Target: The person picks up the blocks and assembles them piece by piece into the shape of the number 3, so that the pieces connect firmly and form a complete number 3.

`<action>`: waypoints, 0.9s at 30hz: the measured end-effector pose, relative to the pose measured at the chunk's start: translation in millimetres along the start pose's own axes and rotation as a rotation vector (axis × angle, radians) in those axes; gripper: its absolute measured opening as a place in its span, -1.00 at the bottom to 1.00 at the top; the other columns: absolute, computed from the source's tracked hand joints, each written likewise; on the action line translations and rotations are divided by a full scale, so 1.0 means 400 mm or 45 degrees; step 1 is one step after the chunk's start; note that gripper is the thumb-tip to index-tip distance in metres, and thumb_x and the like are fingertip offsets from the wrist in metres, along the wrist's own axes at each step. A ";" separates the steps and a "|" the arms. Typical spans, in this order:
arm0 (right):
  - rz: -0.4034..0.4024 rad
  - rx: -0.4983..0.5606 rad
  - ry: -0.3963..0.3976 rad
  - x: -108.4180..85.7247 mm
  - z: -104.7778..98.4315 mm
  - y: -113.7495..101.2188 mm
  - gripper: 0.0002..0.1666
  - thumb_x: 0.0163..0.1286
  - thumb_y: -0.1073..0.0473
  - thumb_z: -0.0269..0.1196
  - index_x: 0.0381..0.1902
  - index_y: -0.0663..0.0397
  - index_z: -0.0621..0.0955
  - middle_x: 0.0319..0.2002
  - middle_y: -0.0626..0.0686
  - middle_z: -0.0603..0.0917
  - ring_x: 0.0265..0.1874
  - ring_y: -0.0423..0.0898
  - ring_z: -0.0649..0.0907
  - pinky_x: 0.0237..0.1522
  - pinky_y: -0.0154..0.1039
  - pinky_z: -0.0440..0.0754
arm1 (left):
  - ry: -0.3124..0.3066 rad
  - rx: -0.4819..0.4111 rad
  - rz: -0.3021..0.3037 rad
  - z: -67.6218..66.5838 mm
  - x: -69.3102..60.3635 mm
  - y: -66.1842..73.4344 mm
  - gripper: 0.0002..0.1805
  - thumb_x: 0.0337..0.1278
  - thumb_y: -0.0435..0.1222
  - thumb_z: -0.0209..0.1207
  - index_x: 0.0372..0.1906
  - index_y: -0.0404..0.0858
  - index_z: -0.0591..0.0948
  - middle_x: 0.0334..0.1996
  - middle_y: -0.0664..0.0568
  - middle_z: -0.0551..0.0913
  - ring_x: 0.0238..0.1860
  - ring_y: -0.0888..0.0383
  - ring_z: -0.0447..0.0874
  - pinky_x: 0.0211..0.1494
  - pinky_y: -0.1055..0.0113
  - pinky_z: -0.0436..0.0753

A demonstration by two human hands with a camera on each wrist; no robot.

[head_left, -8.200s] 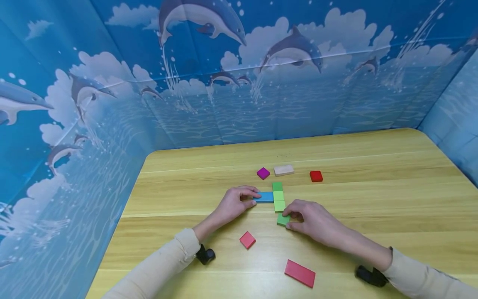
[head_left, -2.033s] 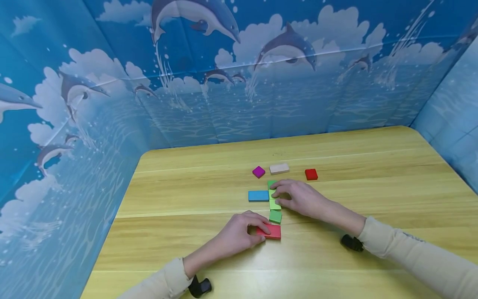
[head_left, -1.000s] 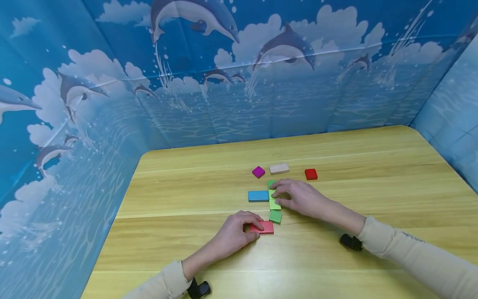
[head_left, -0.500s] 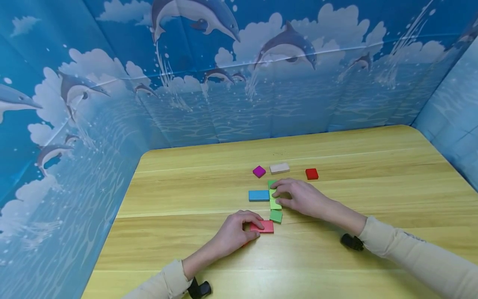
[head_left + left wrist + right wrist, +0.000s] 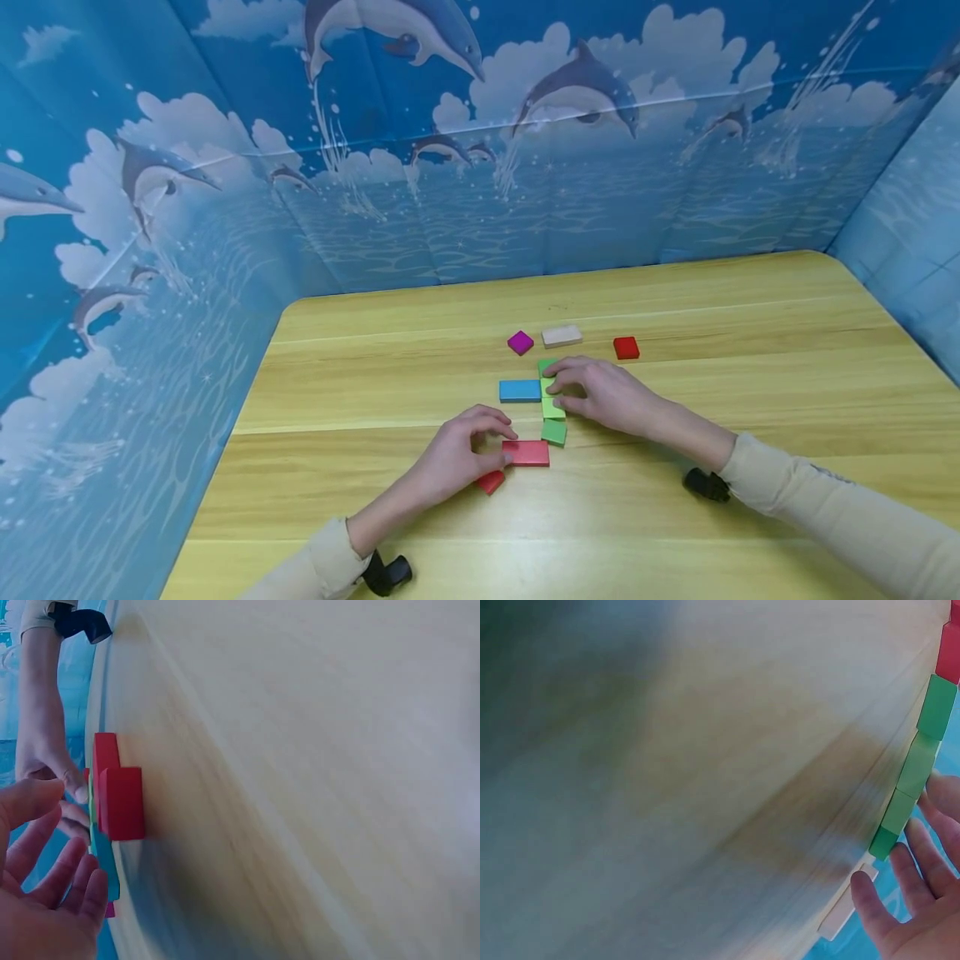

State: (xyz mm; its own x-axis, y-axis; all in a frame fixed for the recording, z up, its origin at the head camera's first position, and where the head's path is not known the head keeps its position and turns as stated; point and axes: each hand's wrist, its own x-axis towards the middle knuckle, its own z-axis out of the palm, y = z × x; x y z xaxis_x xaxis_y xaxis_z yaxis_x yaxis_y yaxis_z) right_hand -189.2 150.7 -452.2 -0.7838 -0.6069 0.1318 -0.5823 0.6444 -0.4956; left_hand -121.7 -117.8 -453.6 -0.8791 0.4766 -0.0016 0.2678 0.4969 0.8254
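Note:
My left hand (image 5: 456, 454) hovers over the left end of a long red block (image 5: 528, 453), its fingers loosely spread and holding nothing. Under that hand, partly covered, lies a small red square block (image 5: 491, 482). To the upper right, a column of green blocks runs away from me: a slightly turned green one (image 5: 554, 432), light green ones (image 5: 553, 409) and a green one (image 5: 546, 366) at the far end. My right hand (image 5: 615, 396) rests its fingertips on the column, relaxed; in the right wrist view its fingers (image 5: 922, 862) lie along the blocks. A blue block (image 5: 519, 391) adjoins the column's left side.
Beyond the column are a purple square block (image 5: 521, 342), a pale wooden block (image 5: 562, 336) and a bright red square block (image 5: 626, 347). They lie on a wooden table (image 5: 712, 317), with a dolphin-print curtain (image 5: 480, 217) around its far and left sides.
The long red block went from the front right to below the column, shifting slightly left lately. My left hand has just released it and lifted. My right hand moved from the nearest green block up the column.

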 end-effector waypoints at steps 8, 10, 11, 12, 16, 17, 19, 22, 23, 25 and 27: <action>0.003 0.021 0.012 0.000 -0.001 0.001 -0.80 0.28 0.14 0.41 -0.12 -0.09 0.75 0.12 -0.05 0.62 0.12 0.01 0.58 0.11 0.03 0.55 | 0.023 -0.003 -0.004 -0.012 -0.042 0.005 -0.81 0.09 -0.31 0.39 -0.16 -0.05 0.73 -0.14 0.27 0.62 -0.16 0.08 0.54 -0.06 0.23 0.55; 0.011 0.026 0.002 0.000 -0.002 0.001 -0.80 0.28 0.14 0.40 -0.12 -0.09 0.74 0.13 -0.06 0.62 0.13 0.01 0.57 0.11 0.02 0.54 | 0.032 0.016 -0.008 -0.009 -0.054 0.004 -0.78 0.05 -0.29 0.42 -0.16 -0.06 0.72 -0.14 0.26 0.62 -0.17 0.10 0.53 -0.09 0.26 0.55; 0.013 0.028 -0.002 0.001 -0.003 0.001 -0.80 0.29 0.13 0.40 -0.11 -0.10 0.74 0.13 -0.06 0.61 0.14 0.02 0.57 0.12 0.03 0.54 | 0.037 0.029 -0.009 -0.007 -0.060 0.003 -0.77 0.02 -0.29 0.44 -0.16 -0.06 0.72 -0.14 0.26 0.62 -0.18 0.10 0.53 -0.10 0.27 0.54; 0.012 0.030 -0.004 0.001 -0.003 0.001 -0.80 0.29 0.13 0.39 -0.11 -0.10 0.74 0.14 -0.05 0.61 0.14 0.02 0.57 0.12 0.03 0.54 | 0.042 0.047 -0.010 -0.006 -0.065 0.003 -0.75 0.00 -0.28 0.45 -0.17 -0.06 0.72 -0.15 0.25 0.61 -0.19 0.11 0.52 -0.12 0.29 0.54; 0.010 0.031 -0.006 -0.001 -0.001 0.002 -0.79 0.29 0.14 0.39 -0.10 -0.09 0.74 0.14 -0.04 0.61 0.15 0.04 0.56 0.12 0.05 0.54 | 0.058 0.118 -0.016 0.000 -0.082 0.001 -0.71 -0.09 -0.29 0.50 -0.18 -0.07 0.71 -0.15 0.25 0.63 -0.15 0.14 0.54 -0.08 0.28 0.54; 0.012 0.030 -0.007 -0.001 -0.001 0.002 -0.79 0.29 0.14 0.39 -0.11 -0.10 0.74 0.15 -0.04 0.61 0.15 0.04 0.56 0.12 0.05 0.53 | 0.058 0.132 -0.023 0.001 -0.085 0.000 -0.70 -0.10 -0.29 0.50 -0.19 -0.06 0.71 -0.15 0.25 0.63 -0.13 0.16 0.54 -0.05 0.28 0.54; 0.014 0.028 -0.008 -0.002 -0.001 0.002 -0.80 0.29 0.15 0.39 -0.11 -0.10 0.74 0.15 -0.04 0.61 0.16 0.04 0.56 0.12 0.05 0.53 | 0.059 0.151 -0.030 0.002 -0.090 -0.002 -0.70 -0.10 -0.31 0.50 -0.19 -0.07 0.71 -0.15 0.25 0.64 -0.11 0.18 0.55 -0.01 0.26 0.54; 0.019 0.025 -0.010 -0.002 -0.001 0.002 -0.79 0.29 0.15 0.40 -0.10 -0.10 0.74 0.16 -0.04 0.60 0.16 0.03 0.56 0.12 0.04 0.53 | 0.065 0.150 -0.034 0.001 -0.095 -0.006 -0.71 -0.09 -0.35 0.49 -0.19 -0.08 0.71 -0.16 0.24 0.66 -0.12 0.19 0.56 -0.01 0.27 0.55; 0.019 0.024 -0.010 -0.002 -0.001 0.002 -0.79 0.29 0.15 0.39 -0.10 -0.10 0.74 0.16 -0.04 0.60 0.16 0.03 0.56 0.13 0.04 0.53 | 0.069 0.145 -0.031 0.000 -0.096 -0.007 -0.71 -0.08 -0.36 0.48 -0.19 -0.09 0.71 -0.16 0.23 0.66 -0.13 0.19 0.56 -0.02 0.29 0.56; 0.016 0.024 -0.006 -0.001 -0.002 0.003 -0.78 0.29 0.15 0.39 -0.09 -0.10 0.74 0.16 -0.04 0.60 0.16 0.04 0.56 0.13 0.05 0.53 | 0.078 0.126 -0.034 -0.002 -0.098 -0.009 -0.72 -0.06 -0.37 0.47 -0.18 -0.11 0.71 -0.18 0.20 0.67 -0.17 0.18 0.57 -0.07 0.31 0.58; 0.017 0.025 -0.005 0.000 -0.002 0.003 -0.78 0.29 0.14 0.40 -0.09 -0.10 0.74 0.16 -0.04 0.60 0.17 0.03 0.56 0.13 0.05 0.53 | 0.091 0.108 -0.043 -0.005 -0.099 -0.011 -0.72 -0.05 -0.39 0.45 -0.17 -0.12 0.71 -0.20 0.19 0.67 -0.22 0.18 0.58 -0.11 0.33 0.59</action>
State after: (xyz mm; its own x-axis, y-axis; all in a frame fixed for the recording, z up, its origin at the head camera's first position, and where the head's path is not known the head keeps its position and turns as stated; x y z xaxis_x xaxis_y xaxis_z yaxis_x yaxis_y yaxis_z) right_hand -190.0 152.0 -452.3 -0.7907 -0.6000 0.1218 -0.5673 0.6433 -0.5142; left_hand -89.0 -140.2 -456.1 -0.9131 0.4074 0.0140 0.2674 0.5725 0.7751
